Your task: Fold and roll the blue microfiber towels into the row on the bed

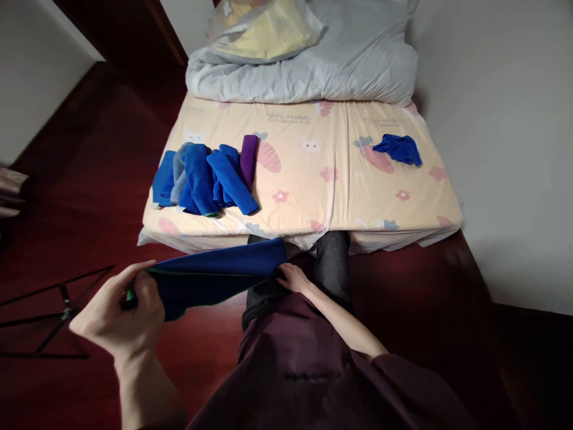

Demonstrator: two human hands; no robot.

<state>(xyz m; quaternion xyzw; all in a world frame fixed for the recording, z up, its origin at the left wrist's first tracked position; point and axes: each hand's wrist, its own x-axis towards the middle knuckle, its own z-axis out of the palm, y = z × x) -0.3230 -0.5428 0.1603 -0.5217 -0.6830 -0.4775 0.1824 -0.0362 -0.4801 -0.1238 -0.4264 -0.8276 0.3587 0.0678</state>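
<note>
A blue cloth point(224, 263) with green edging is stretched between my two hands, over my lap and the floor to its left. It is folded lengthwise, its lower part hanging darker in shadow. My left hand point(129, 304) is closed around the cloth's left end, a bit of green edge showing between the fingers. At the opposite end my right hand point(293, 278) grips the cloth near my thigh, its fingertips partly hidden. Ahead on the bed lies a group of rolled or folded cloths point(197, 179), mostly blue, with a grey one and a purple one point(249, 160).
A crumpled blue cloth point(398, 149) lies on the right of the patterned bed sheet point(295, 203). Behind are a grey quilt point(358, 65) and a yellow pillow point(273, 33). Black tripod legs point(66, 312) stand on the dark red floor at left. A wall point(505, 149) borders the right.
</note>
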